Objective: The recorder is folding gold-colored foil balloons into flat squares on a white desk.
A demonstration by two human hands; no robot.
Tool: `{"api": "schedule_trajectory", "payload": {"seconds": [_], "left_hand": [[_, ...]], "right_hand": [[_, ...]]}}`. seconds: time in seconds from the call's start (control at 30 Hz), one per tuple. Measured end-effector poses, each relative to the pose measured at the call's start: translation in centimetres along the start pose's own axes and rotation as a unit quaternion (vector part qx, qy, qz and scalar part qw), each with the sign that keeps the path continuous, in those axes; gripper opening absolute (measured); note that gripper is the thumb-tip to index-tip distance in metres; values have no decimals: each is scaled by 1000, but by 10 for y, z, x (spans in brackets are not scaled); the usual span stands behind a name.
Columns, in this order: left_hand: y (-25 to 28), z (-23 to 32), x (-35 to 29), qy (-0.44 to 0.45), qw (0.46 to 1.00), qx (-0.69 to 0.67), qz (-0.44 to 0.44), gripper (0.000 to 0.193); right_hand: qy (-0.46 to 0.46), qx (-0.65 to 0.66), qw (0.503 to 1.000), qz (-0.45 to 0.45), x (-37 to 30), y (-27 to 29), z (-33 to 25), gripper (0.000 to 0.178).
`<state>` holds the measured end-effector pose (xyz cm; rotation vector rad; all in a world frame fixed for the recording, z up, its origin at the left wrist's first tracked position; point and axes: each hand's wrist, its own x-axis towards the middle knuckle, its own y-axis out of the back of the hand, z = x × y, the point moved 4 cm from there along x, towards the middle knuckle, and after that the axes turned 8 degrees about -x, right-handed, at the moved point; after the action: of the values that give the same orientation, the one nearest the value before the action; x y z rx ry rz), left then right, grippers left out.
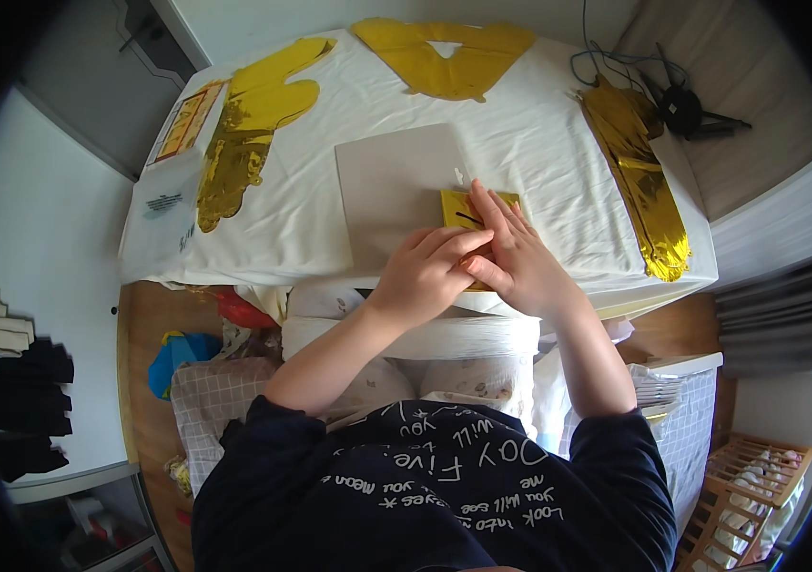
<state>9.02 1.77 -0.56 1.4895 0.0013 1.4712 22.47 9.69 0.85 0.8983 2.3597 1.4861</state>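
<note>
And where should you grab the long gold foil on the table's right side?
Probably pinch the gold foil by its crinkled near end, coming from the near side of the cloth-covered table with the right hand. It lies flat and looks thin, which suits pinching. That end is close to the table's edge, while the far end lies by the black device.

The dark navy shirt (425, 505) bears white lettering (470, 464).

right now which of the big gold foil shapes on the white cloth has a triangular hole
The far middle foil shape; the left foil shape and right foil shape show none.
</note>
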Motion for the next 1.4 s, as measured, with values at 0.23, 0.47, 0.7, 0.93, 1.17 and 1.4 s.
{"api": "schedule_trajectory", "payload": {"seconds": [0.23, 0.47, 0.7, 0.93, 1.17, 1.4], "left_hand": [[26, -18, 46, -56, 988, -64, -131, 26], [69, -63, 62, -146, 978, -60, -138, 32], [75, -92, 9, -56, 993, 43, -96, 18], [86, -87, -10, -24, 994, 82, -66, 19], [97, -96, -31, 178, 953, -152, -193, 50], [89, -111, -28, 227, 957, -31, -178, 74]], "right_hand": [[-74, 126, 985, 96, 3, -7, -2, 101], [-63, 123, 966, 218, 52, -14, -31, 97], [-17, -38, 997, 68, 95, -33, -38, 95], [24, -31, 999, -25, 121, -44, -44, 107], [67, -128, 986, -87, 126, -45, -33, 93], [122, -207, 968, -77, 120, -38, -25, 86]]}}
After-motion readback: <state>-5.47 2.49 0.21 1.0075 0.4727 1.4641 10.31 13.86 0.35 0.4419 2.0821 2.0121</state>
